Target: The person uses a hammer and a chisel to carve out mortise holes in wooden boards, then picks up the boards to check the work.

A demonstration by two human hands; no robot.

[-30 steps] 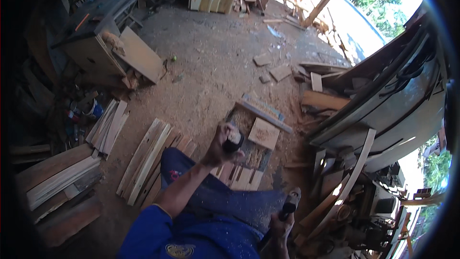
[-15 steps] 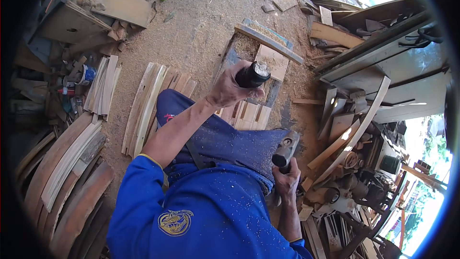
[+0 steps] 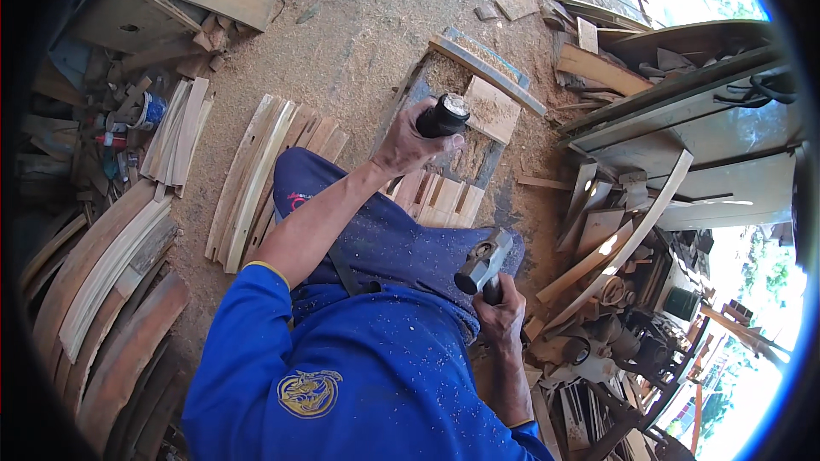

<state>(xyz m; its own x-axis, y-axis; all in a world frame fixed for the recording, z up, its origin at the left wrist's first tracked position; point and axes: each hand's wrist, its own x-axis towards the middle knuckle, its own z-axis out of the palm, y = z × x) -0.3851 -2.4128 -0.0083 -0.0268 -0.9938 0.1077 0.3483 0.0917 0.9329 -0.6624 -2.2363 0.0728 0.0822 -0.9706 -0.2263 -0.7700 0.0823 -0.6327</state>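
Observation:
My left hand (image 3: 400,147) is closed around the black handle of a chisel (image 3: 442,118), held upright with its pale, battered top facing up; its blade is hidden below the hand. Pale wooden pieces with cut slots (image 3: 437,201) lie under and just in front of my lap, partly behind my left forearm. A hammer (image 3: 489,261) with a worn metal head is gripped near its head by my right hand (image 3: 502,311), over my right thigh. Hammer and chisel are apart.
Beyond the chisel, a low work stand (image 3: 500,150) carries a wooden block (image 3: 493,109) and a crosswise bar (image 3: 487,75). Curved boards (image 3: 111,269) are stacked at left, with more slats (image 3: 256,179) beside my knee. Scrap wood and a long curved strip (image 3: 641,235) crowd the right.
The hammer has swung left and its head has tilted toward the chisel side. My left hand keeps its hold on the chisel, with only a slight shift as the view moves.

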